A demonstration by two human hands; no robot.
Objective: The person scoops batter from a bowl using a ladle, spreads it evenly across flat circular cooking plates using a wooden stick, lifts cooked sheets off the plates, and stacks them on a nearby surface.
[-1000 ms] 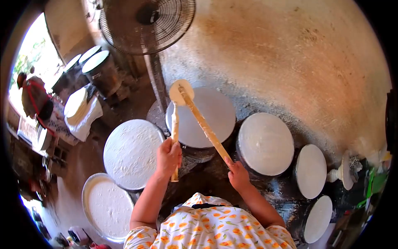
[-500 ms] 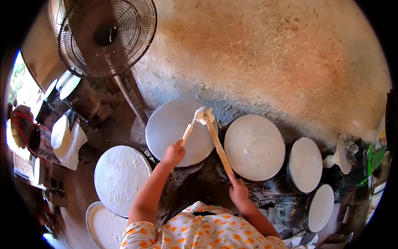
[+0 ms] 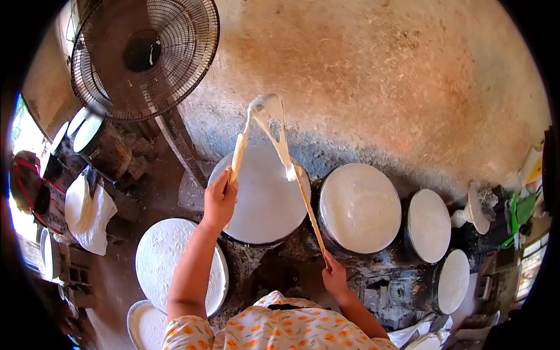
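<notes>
My left hand is closed around a pale wooden stick, raised over the left part of a large round, smooth grey-white griddle. From the stick's upper end a soft whitish strip arcs up and over, then hangs toward the other stick; it looks like dough or batter, though its exact kind is unclear. My right hand grips the low end of a long, flat wooden stick. White material clings near that stick's top, above the griddle's right side.
To the right stand more round white-topped drums, one close by and a smaller one beyond. A round surface with white coating lies at lower left, overlapping a pale basin. A standing fan rises at upper left before a rough wall.
My left hand has moved left and up with its stick. The sticks' upper ends, which met over the griddle, are now apart, and the whitish strip arcs high between them.
</notes>
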